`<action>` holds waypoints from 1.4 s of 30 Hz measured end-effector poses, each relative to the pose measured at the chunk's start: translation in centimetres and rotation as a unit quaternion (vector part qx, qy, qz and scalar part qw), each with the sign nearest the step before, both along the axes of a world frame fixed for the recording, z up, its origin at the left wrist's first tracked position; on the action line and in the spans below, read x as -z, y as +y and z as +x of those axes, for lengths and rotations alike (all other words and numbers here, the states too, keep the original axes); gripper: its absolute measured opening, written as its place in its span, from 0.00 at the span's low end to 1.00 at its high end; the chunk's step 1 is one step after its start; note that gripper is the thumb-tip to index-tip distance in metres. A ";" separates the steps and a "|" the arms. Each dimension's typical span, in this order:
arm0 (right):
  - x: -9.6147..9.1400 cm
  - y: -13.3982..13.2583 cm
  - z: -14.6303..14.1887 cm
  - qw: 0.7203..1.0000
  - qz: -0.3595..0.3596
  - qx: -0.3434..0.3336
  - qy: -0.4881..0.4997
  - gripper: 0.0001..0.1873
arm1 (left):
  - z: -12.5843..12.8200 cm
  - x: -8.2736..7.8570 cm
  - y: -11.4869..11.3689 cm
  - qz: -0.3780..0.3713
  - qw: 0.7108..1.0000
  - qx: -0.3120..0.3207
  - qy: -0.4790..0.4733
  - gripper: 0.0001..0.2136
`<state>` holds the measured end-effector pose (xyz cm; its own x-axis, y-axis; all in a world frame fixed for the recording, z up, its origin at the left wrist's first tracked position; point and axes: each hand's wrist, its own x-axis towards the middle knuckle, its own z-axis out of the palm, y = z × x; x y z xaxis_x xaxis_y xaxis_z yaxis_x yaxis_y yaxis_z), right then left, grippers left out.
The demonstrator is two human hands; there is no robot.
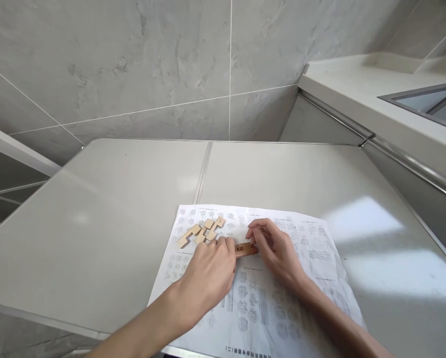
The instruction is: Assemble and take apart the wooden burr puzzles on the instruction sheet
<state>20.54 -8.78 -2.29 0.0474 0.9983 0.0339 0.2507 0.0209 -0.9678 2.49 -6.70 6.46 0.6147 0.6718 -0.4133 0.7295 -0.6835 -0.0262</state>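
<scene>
A large printed paper sheet (pixel 271 303) full of small diagrams lies on a pale grey table (pixel 133 199). Both hands meet over one small wooden puzzle block (pixel 246 248) near the sheet's middle. My left hand (pixel 208 276) has its fingers curled onto the block's left end. My right hand (pixel 273 246) pinches its right end with thumb and fingers. Several more light wooden puzzle pieces (pixel 202 232) lie in a loose cluster on the sheet's upper left part, just beyond my left fingers.
A grey tiled wall (pixel 151 69) rises behind the table. To the right stands a higher white counter (pixel 360 94) with a sink basin (pixel 431 102). The table's near edge runs under my forearms.
</scene>
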 end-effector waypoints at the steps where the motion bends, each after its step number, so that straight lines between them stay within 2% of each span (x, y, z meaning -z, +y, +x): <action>1: 0.0 -0.1 0.0 0.999 0.011 -0.001 -0.030 0.09 | 0.1 0.1 0.0 0.001 1.000 -0.001 0.001 0.09; 6: -0.2 0.0 0.1 0.977 0.119 -0.013 -0.175 0.07 | 1.2 0.9 0.4 0.013 1.000 -0.019 -0.021 0.07; 9: -0.4 0.2 0.3 0.968 0.140 -0.034 -0.207 0.08 | 1.6 1.8 0.8 0.012 0.998 -0.038 -0.048 0.07; 14: -0.2 0.3 0.5 0.971 0.117 -0.014 -0.209 0.12 | 1.6 3.9 1.3 -0.033 0.981 -0.073 -0.179 0.10; 17: -0.3 0.3 0.7 0.986 0.054 0.031 -0.155 0.14 | 1.4 5.0 1.4 -0.058 0.950 -0.117 -0.285 0.14; 19: -0.5 0.4 1.1 0.992 0.011 0.069 -0.105 0.17 | 1.3 5.1 1.4 -0.076 0.920 -0.152 -0.353 0.14; 22: -0.9 0.6 1.8 0.990 -0.015 0.139 -0.032 0.21 | 1.1 4.3 1.5 -0.163 0.853 -0.207 -0.450 0.10; 24: -1.1 0.9 2.4 0.984 -0.026 0.177 0.014 0.23 | 0.9 3.5 1.6 -0.263 0.789 -0.242 -0.499 0.09; 26: -1.1 1.0 2.7 0.979 -0.050 0.186 0.070 0.24 | 0.7 3.0 1.8 -0.369 0.708 -0.273 -0.537 0.12; 28: -0.9 1.1 2.7 0.973 -0.076 0.170 0.138 0.25 | 0.6 2.9 2.0 -0.458 0.608 -0.291 -0.580 0.16; 30: -0.8 1.1 2.6 0.964 -0.095 0.149 0.199 0.25 | 0.6 3.2 2.2 -0.517 0.512 -0.294 -0.620 0.19; 32: -0.8 1.1 2.4 0.955 -0.106 0.127 0.248 0.24 | 0.5 3.7 2.3 -0.551 0.439 -0.297 -0.645 0.20; 35: -0.9 1.1 2.3 0.935 -0.121 0.088 0.321 0.20 | 0.4 4.3 2.5 -0.586 0.360 -0.317 -0.653 0.18; 37: -0.8 1.2 2.4 0.922 -0.129 0.068 0.358 0.18 | 0.3 4.4 2.7 -0.600 0.320 -0.332 -0.654 0.16; 42: -0.7 1.4 2.5 0.908 -0.137 0.057 0.392 0.16 | 0.0 4.3 3.1 -0.621 0.259 -0.349 -0.652 0.18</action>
<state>23.07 -7.41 -1.61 0.0539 0.9515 -0.3029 -0.5313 -0.2295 -0.8155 2.48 -3.56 2.13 0.6842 0.6534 -0.3239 -0.4786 0.7374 0.4767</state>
